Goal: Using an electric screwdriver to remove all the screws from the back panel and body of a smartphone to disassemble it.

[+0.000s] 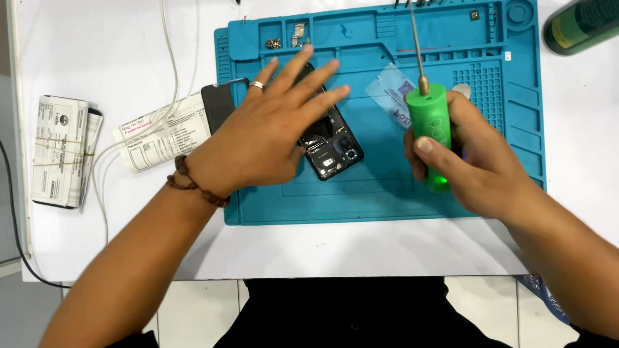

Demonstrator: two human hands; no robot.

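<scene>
Opened black phone [335, 149], back off, dark innards and camera ring bared, lying mid-left on blue mat [392, 198]; left hand [269, 134] spread flat over it; right hand [473, 164] clamped round green electric screwdriver [430, 130], bit pointing far

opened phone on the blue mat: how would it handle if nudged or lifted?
The opened phone is probably stiff and flat, so unlikely to roll. Its exposed internals look fragile. The blue mat likely resists sliding, and the left hand spreads over it.

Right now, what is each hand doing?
Left hand: open, fingers spread flat over the opened phone.
Right hand: closed around the green electric screwdriver.
</scene>
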